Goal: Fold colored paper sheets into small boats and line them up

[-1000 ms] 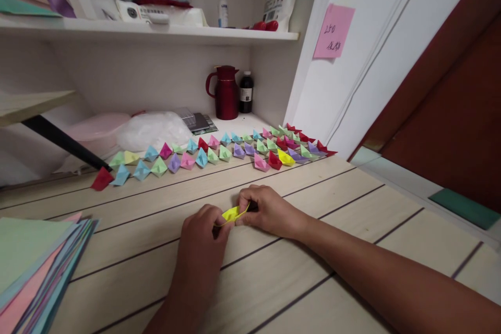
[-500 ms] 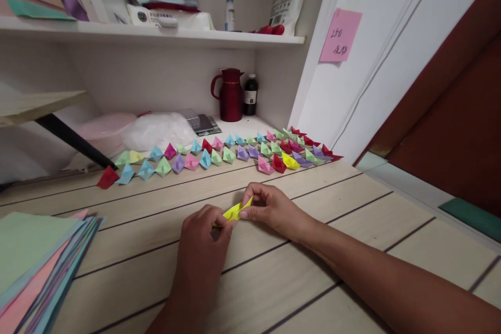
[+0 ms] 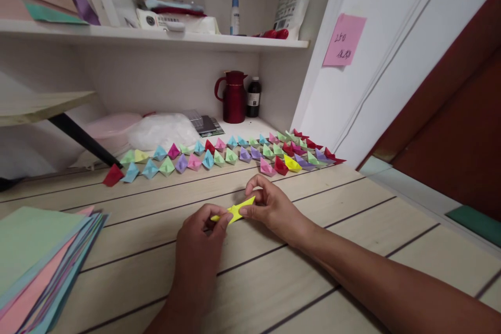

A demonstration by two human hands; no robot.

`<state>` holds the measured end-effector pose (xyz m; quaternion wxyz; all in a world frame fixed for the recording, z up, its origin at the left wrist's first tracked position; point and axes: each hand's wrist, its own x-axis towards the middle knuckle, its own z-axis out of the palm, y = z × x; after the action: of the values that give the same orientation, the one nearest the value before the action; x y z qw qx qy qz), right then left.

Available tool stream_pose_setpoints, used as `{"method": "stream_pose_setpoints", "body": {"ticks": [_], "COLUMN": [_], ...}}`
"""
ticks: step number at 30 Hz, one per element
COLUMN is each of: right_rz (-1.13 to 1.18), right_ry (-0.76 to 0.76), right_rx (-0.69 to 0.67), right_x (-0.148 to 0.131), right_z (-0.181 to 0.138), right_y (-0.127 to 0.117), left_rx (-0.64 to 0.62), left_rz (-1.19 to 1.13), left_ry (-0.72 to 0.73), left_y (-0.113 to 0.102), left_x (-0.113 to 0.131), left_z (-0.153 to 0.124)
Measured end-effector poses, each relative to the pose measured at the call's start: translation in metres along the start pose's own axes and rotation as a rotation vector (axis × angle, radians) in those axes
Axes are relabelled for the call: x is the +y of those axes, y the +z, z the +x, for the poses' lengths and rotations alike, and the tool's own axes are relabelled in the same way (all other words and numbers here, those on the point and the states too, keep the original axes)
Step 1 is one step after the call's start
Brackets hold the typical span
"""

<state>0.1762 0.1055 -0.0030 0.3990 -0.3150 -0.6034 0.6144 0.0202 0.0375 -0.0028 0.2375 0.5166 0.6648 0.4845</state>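
Between my two hands, above the middle of the wooden table (image 3: 274, 276), is a small yellow paper boat (image 3: 236, 211), its pointed end tilted up to the right. My left hand (image 3: 203, 229) pinches its left end between thumb and fingers. On the other side my right hand (image 3: 270, 209) is closed on its right part, the thumb pressed on the near face and the index finger arched behind. Fingertips behind the paper are hidden. Farther back stand rows of folded paper boats in many colours, among them a yellow boat (image 3: 291, 164) and a red boat (image 3: 113, 175).
A stack of coloured paper (image 3: 39, 250) lies at the left. Behind the boats are a white plastic bag (image 3: 163, 132), a dark red jug (image 3: 235, 98) and a dark bottle (image 3: 253, 98) under a shelf (image 3: 242, 42). A black leg (image 3: 84, 138) slants down at left.
The yellow boat now looks flatter, its near face turned towards me. My right index finger has lifted and arched away from the paper. The view has shifted slightly.
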Motion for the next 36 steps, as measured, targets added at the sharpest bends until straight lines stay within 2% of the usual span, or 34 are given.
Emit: {"method": "stream_pose_setpoints", "body": {"ticks": [5,10,13,17,20,23,25,27,30,36], "right_rz": [0.017,-0.052,-0.146,-0.405,-0.595,-0.654,-0.647,-0.626,-0.531,0.033], "right_ry": [0.045,0.002,-0.037,-0.155,-0.304,-0.392,-0.411,-0.41,-0.346,-0.065], "right_rx": [-0.001,0.007,0.017,0.068,0.098,0.068,0.036,0.016,0.042,0.11], "right_x": [-0.002,-0.003,-0.005,-0.01,-0.013,-0.016,-0.017,-0.018,-0.015,-0.007], "right_z": [-0.001,-0.001,-0.001,-0.002,-0.003,-0.005,-0.008,-0.01,-0.009,-0.001], "right_y": [0.0,-0.003,-0.006,-0.011,-0.013,-0.012,-0.009,-0.006,-0.003,-0.003], "left_rx": [0.053,0.072,0.068,0.052,0.129,0.149,0.058,-0.03,-0.059,-0.073], "left_rz": [-0.175,-0.197,-0.207,-0.207,-0.174,-0.079,-0.045,-0.05,-0.091,-0.159], "left_ry": [-0.081,-0.072,-0.086,-0.089,-0.026,0.131,0.177,0.136,0.053,-0.073], "left_y": [0.003,0.0,-0.002,0.0,0.004,0.007,0.006,0.004,0.0,-0.001], "left_x": [0.009,0.014,0.014,0.006,-0.005,-0.013,-0.014,-0.01,-0.001,0.005], "left_z": [-0.003,-0.006,-0.006,0.0,0.006,0.009,0.008,0.006,0.002,0.0]}}
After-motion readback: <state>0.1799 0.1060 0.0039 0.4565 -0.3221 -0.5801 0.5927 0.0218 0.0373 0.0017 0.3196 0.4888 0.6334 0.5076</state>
